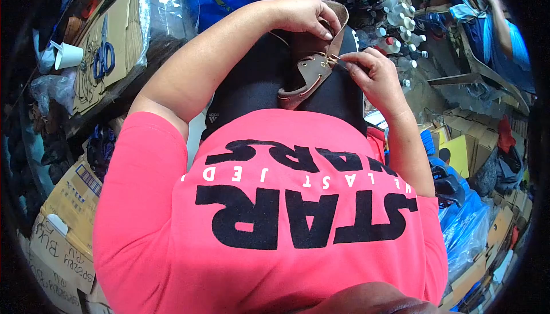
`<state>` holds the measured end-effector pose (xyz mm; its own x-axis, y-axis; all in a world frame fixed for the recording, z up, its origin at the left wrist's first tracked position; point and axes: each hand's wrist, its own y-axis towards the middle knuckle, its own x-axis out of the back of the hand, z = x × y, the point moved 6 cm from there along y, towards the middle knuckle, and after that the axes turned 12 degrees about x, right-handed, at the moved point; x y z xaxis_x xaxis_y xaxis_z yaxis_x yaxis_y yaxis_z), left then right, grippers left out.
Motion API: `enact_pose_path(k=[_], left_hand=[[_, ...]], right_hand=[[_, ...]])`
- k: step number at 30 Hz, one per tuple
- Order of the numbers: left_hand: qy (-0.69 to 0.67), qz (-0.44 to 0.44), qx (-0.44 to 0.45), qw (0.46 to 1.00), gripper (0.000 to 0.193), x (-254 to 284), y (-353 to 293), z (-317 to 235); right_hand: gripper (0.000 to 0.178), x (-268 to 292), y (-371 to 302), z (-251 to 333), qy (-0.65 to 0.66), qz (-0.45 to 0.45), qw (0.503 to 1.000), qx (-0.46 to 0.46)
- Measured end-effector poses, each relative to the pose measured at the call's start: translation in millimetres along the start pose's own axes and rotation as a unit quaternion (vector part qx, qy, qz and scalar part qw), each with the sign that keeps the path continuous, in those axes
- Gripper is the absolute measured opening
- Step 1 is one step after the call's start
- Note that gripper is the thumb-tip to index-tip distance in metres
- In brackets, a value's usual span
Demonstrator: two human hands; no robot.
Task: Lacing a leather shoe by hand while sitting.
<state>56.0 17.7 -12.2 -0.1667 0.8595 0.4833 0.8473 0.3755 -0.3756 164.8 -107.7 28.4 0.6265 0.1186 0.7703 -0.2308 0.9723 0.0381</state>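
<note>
A brown leather shoe upper (314, 65) rests on my lap over dark trousers (252, 79). My left hand (303, 16) grips its far edge from above, fingers curled over the leather. My right hand (372, 73) pinches something thin, a thread or needle, at the laced part of the upper; the item itself is too small to make out. My pink printed shirt (275, 216) fills the lower half of the view.
Flattened cardboard with blue-handled scissors (103, 59) and a white paper cup (67, 55) lies at the left. Several white bottles with red caps (395, 33) stand beyond my hands. Another person in blue (504, 33) is at the upper right. Boxes and blue bags crowd the right.
</note>
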Motion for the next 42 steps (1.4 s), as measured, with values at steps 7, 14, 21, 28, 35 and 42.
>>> enact_pose_path(k=[7,14,21,28,35,42], left_hand=[[-0.026,0.04,-0.006,0.999,0.028,-5,10,11],[0.035,0.025,-0.076,0.996,0.045,-5,2,0],[0.015,0.026,-0.074,0.997,0.044,-9,4,2],[0.021,0.035,-0.071,0.997,0.045,-11,10,-1],[0.021,0.013,-0.081,0.996,0.046,-10,10,3],[0.078,-0.11,-0.085,0.987,0.055,-8,-9,-5]], right_hand=[[0.015,-5,10,14,-0.074,-0.019,0.997,0.021],[0.014,-1,18,25,-0.14,0.022,0.989,0.036],[0.017,-7,11,-19,0.042,0.052,0.998,-0.019],[0.024,-21,7,-53,0.298,0.086,0.949,-0.053],[0.025,-27,8,-60,0.328,0.09,0.938,-0.057],[0.013,-24,7,-31,0.135,-0.082,0.987,0.021]])
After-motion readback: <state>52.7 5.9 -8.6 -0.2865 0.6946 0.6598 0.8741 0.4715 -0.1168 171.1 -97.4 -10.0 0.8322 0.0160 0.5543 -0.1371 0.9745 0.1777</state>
